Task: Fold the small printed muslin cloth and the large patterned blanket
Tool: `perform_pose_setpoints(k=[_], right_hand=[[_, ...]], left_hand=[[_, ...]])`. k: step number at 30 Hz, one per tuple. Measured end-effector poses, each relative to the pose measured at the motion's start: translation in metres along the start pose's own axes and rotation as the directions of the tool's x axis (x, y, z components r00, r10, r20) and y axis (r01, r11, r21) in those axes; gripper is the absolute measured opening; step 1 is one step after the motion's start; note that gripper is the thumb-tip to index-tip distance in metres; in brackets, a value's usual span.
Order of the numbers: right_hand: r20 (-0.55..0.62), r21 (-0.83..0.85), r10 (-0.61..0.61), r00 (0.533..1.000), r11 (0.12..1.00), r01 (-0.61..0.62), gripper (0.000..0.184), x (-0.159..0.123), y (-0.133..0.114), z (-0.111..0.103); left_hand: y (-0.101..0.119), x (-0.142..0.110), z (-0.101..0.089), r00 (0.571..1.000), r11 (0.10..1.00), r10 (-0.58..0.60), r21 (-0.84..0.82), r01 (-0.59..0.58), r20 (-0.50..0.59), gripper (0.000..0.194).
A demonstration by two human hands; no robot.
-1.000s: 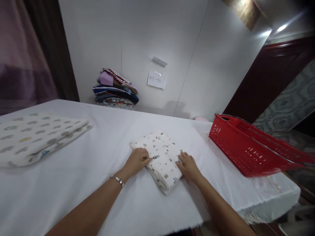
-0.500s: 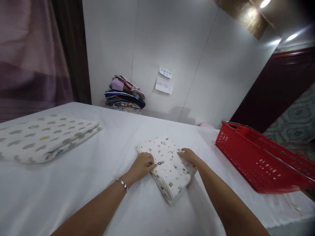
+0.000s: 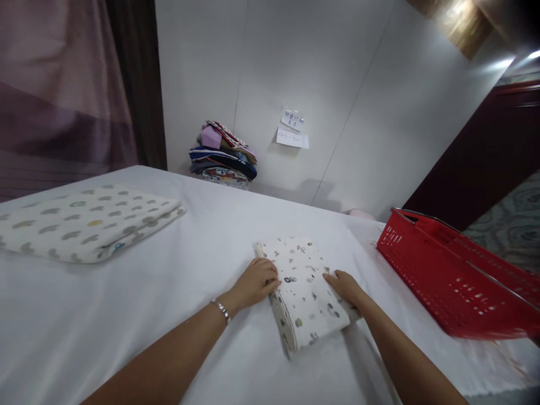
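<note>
Cloth (image 3: 306, 301), folded into a thick oblong, is lying right of centre in the head view on a white-draped table (image 3: 211, 225), its long axis running from far left to near right and its layered edge facing left. Small grey-brown motifs are dotting its matte white weave. Left hand (image 3: 255, 283) is pinching that layered edge; right hand (image 3: 345, 288) is pinching the opposite edge, some fingers being hidden. Perforated red plastic basket (image 3: 442, 275) is standing to the right.

Arms (image 3: 181, 349) extended, hands (image 3: 254, 283) apart, fingers (image 3: 270, 272) bent
</note>
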State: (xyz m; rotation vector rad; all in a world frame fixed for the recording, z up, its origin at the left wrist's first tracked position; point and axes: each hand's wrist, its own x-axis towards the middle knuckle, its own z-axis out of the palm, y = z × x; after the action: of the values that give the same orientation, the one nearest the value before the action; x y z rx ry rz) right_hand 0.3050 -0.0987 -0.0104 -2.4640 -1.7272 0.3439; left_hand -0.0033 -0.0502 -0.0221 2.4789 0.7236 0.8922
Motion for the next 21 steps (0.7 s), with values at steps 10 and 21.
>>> perform_pose_setpoints(k=[10, 21], right_hand=[[-0.040, -0.004, -0.572, 0.819, 0.820, 0.573, 0.061, -0.053, -0.067, 0.026], [0.052, 0.007, -0.576, 0.816, 0.817, 0.577, 0.055, -0.041, -0.097, 0.019]], left_hand=[[-0.005, 0.000, 0.003, 0.999, 0.999, 0.012, 0.034, -0.010, -0.045, 0.016], [-0.007, 0.001, 0.005, 1.000, 1.000, 0.000, 0.031, 0.001, -0.031, 0.012]])
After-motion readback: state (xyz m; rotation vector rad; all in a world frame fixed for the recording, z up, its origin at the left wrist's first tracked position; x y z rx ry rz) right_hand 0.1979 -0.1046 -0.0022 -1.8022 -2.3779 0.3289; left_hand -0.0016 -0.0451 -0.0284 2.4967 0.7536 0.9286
